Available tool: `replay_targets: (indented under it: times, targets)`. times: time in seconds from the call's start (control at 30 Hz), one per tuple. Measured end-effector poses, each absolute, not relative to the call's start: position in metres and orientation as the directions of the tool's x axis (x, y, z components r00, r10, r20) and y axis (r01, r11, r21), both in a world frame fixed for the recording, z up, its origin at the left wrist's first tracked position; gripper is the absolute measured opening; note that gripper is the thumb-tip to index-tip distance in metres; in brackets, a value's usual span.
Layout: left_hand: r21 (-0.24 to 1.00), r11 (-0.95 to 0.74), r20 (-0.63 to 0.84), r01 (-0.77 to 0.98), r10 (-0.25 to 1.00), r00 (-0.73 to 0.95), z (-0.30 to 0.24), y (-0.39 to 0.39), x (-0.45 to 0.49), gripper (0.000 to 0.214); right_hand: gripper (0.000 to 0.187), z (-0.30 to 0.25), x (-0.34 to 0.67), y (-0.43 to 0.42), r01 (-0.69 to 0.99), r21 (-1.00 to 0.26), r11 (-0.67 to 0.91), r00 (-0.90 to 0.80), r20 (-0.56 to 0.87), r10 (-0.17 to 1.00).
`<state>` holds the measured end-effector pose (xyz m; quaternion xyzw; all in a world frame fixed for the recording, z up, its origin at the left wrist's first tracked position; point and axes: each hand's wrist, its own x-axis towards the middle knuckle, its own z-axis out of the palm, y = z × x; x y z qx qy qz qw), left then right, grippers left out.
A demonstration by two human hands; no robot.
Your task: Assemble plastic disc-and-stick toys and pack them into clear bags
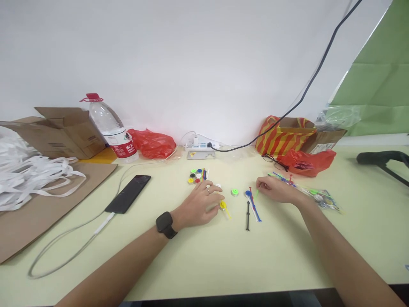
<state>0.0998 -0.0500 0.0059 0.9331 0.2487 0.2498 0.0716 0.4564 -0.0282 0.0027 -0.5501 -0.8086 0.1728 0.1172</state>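
Observation:
My left hand (201, 202), a ring on one finger, hovers low with its fingers apart and curved. Its thumb and index tips are beside a round yellow piece (223, 205) with a yellow stick; I cannot tell if they touch. A white piece (218, 186) peeks out behind the fingers. My right hand (275, 188) pinches a thin green plastic stick (256, 194). Between the hands lie a green disc (234, 192), a blue disc (248, 194), a black stick (248, 215), and overlapping blue, red and white sticks (254, 209).
Several coloured discs (193, 175) sit beyond my left hand. Clear packets of parts (323, 199) lie right of my right hand. Around these are a phone (128, 194) on a cable, a bottle (111, 128), a power strip (201, 146), glasses (274, 161) and a red bag (306, 162).

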Motion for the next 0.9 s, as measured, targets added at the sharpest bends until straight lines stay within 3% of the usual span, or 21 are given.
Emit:
replay_targets:
  times: [0.23, 0.37, 0.53, 0.7, 0.9]
  targets:
    - [0.268, -0.890, 0.436, 0.369, 0.454, 0.777, 0.005, -0.049, 0.103, 0.010, 0.011, 0.004, 0.460, -0.027, 0.863, -0.300, 0.407, -0.381, 0.145, 0.913]
    - [0.289, -0.893, 0.454, 0.345, 0.445, 0.772, 0.004, -0.049, 0.104, 0.006, 0.010, 0.004, 0.461, -0.026, 0.877, -0.324, 0.356, -0.320, 0.159, 0.934]
    - [0.314, -0.878, 0.428, 0.362, 0.471, 0.771, 0.005, -0.050, 0.104, 0.007, 0.012, 0.004, 0.452, -0.027, 0.850, -0.427, 0.307, -0.236, 0.212, 0.948]
    - [0.370, -0.853, 0.417, 0.368, 0.506, 0.755, 0.005, -0.050, 0.104, 0.009, 0.020, 0.009, 0.423, -0.035, 0.697, -0.620, 0.361, -0.202, 0.313, 0.928]
    - [0.367, -0.857, 0.473, 0.361, 0.506, 0.721, 0.002, -0.048, 0.104, 0.011, 0.030, 0.017, 0.380, -0.059, 0.485, -0.801, 0.351, -0.481, 0.091, 0.872]
